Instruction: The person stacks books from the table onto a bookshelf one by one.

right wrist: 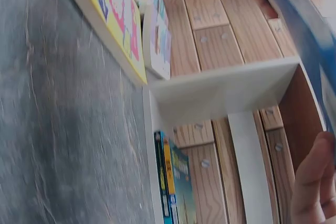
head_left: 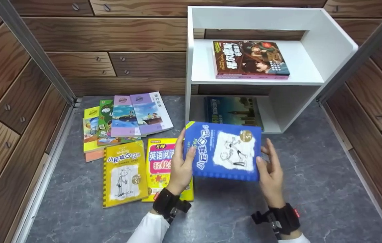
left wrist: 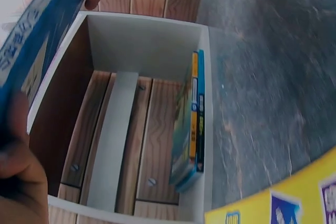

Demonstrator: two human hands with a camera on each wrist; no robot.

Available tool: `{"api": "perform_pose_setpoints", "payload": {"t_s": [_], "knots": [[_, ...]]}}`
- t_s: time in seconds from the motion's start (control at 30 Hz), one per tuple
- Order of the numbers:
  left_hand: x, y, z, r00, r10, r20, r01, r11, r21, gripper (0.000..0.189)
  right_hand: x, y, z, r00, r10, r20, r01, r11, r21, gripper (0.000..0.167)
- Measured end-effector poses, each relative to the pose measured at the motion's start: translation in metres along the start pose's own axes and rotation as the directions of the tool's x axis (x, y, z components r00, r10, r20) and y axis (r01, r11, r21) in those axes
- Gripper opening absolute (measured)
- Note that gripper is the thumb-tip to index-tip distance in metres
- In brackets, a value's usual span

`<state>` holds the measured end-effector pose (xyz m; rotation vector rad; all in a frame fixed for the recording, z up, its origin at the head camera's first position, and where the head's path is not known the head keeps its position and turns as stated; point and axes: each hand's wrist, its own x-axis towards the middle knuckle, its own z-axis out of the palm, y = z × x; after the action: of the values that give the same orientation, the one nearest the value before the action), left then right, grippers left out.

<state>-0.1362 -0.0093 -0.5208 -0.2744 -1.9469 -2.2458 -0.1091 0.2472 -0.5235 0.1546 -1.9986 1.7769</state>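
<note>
Both hands hold a blue book in front of the white shelf, its cover with a cartoon drawing facing up. My left hand grips its left edge, thumb on the cover. At the right edge, my right hand pinches it between thumb and fingers. In the left wrist view the blue book slants across the upper left corner. The right wrist view catches the book's edge at the upper right, with right-hand fingers below it.
The white shelf carries brown-covered books on top and dark teal books on its lower board. Left on the grey floor lie a yellow cartoon book, a yellow-pink book and several overlapping books. Wood-patterned walls surround it.
</note>
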Motion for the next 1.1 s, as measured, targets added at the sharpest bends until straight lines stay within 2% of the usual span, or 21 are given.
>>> {"api": "perform_pose_setpoints", "payload": {"t_s": [0.17,0.27,0.37,0.43,0.5,0.57,0.63,0.7,0.83,0.9,1.03,1.1], "knots": [[0.0,-0.002,0.014,0.996,0.012,-0.094,-0.015,0.999,-0.032,0.065,-0.005,-0.001,0.01,0.993,-0.119,-0.001,0.118,0.989,-0.089,0.052],[0.001,-0.001,0.021,0.992,-0.004,-0.122,-0.002,0.999,-0.05,0.065,-0.008,-0.002,0.012,0.995,-0.098,-0.007,0.095,0.982,-0.161,0.058],[0.003,0.001,0.026,0.991,-0.028,-0.134,0.019,0.997,-0.071,0.065,-0.009,-0.003,0.01,0.999,-0.033,0.021,0.037,0.975,-0.22,0.073],[0.005,0.003,0.027,0.99,-0.04,-0.138,0.032,0.998,-0.061,0.064,-0.008,-0.004,0.007,0.998,-0.01,0.062,0.025,0.968,-0.25,0.086],[0.007,0.006,0.028,0.991,-0.041,-0.129,0.035,0.998,-0.052,0.064,-0.007,-0.005,0.002,0.993,-0.019,0.114,0.051,0.958,-0.283,0.102],[0.009,0.01,0.027,0.993,-0.038,-0.112,0.035,0.999,-0.033,0.067,-0.005,-0.005,-0.002,0.984,-0.068,0.164,0.119,0.939,-0.324,0.114],[0.011,0.015,0.026,0.997,-0.032,-0.074,0.031,0.999,-0.016,0.07,-0.001,-0.007,-0.006,0.972,-0.138,0.19,0.199,0.913,-0.356,0.119],[0.012,0.02,0.024,0.999,-0.027,-0.019,0.027,1.0,-0.001,0.075,0.004,-0.009,-0.009,0.959,-0.203,0.197,0.265,0.89,-0.372,0.117],[0.018,0.031,0.021,0.992,0.011,0.122,-0.013,1.0,0.012,0.083,0.015,-0.016,-0.016,0.944,-0.277,0.179,0.325,0.87,-0.371,0.109],[0.022,0.036,0.019,0.981,0.046,0.187,-0.05,0.999,0.015,0.087,0.022,-0.02,-0.02,0.941,-0.287,0.179,0.335,0.865,-0.374,0.107],[0.036,0.049,0.017,0.947,0.119,0.298,-0.128,0.992,0.012,0.099,0.037,-0.03,-0.026,0.936,-0.301,0.183,0.35,0.851,-0.392,0.106],[0.044,0.056,0.018,0.93,0.147,0.338,-0.173,0.984,0.048,0.109,0.045,-0.035,-0.03,0.932,-0.313,0.18,0.36,0.842,-0.402,0.103]]}}
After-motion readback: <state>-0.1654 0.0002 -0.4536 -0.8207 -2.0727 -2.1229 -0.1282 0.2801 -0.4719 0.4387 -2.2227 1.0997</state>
